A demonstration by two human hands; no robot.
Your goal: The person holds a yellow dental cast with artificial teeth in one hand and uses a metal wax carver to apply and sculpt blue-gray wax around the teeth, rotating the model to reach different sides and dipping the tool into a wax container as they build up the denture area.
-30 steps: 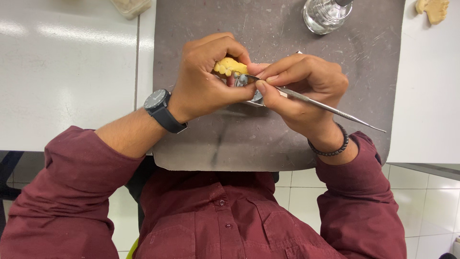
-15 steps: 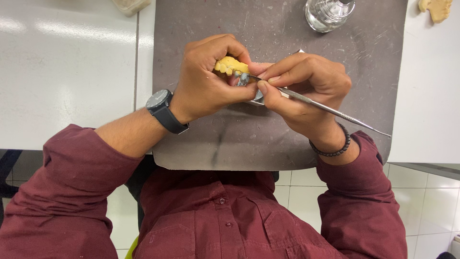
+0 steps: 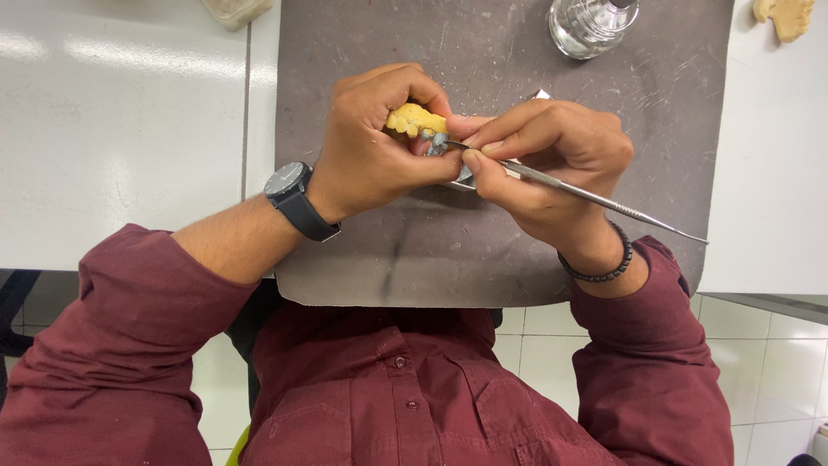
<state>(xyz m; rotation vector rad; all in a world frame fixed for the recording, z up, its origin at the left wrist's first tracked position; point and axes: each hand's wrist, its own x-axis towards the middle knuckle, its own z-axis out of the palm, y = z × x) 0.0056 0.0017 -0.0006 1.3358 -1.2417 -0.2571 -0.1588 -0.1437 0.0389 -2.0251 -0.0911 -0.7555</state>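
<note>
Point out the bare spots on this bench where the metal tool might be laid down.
Free: the white counter left of the grey mat; the mat's near strip under the wrists; the white surface right of the mat. Crowded: mat centre, where the left hand holds the yellow tooth model and the right hand the metal tool; glass jar at the far edge.

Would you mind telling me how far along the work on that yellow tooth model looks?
Done: grey material already sits on the yellow tooth model. In hand: the left hand grips the model while the right hand holds the thin metal tool with its tip at the grey part. How much shaping remains cannot be judged.
</note>
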